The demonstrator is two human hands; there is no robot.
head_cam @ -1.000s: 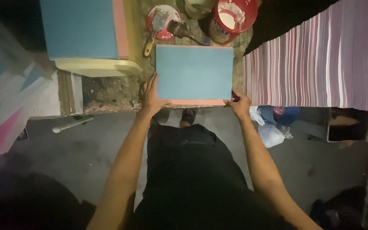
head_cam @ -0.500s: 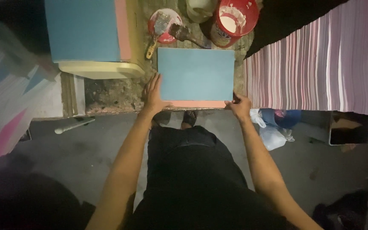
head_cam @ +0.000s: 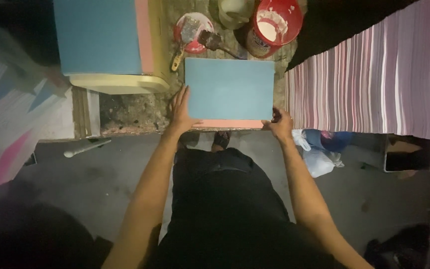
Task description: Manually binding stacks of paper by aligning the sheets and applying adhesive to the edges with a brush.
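Evidently the fingers (head_cam: 179, 97) of the left hand (head_cam: 179, 113) lie stretched out and close together, flat along the left edge of the blue sheet (head_cam: 229, 88) — pressing or steadying it rather than gripping. The right hand (head_cam: 279, 124) is curled at the sheet's near right corner, its fingertips bent in toward the pink strip (head_cam: 227, 123) that shows along the near edge; whether they pinch the corner or only rest against it cannot be told in this dim light.

The sheet lies flat on the rough, stained worktop (head_cam: 130, 107), squared up in front of the person. Judging by the pose, the step in hand looks like lining up or smoothing the blue cover onto the pink board beneath it, and the next move would call for even pressure along the edges so nothing slips out of square.

Beyond the sheet stand a red bucket (head_cam: 274, 22) of white paste and a red lid (head_cam: 191, 31) with a brush (head_cam: 182, 42) on it. A finished blue and pink stack (head_cam: 100, 37) sits to the left — a tall pile of striped pink sheets (head_cam: 374, 74) to the right.
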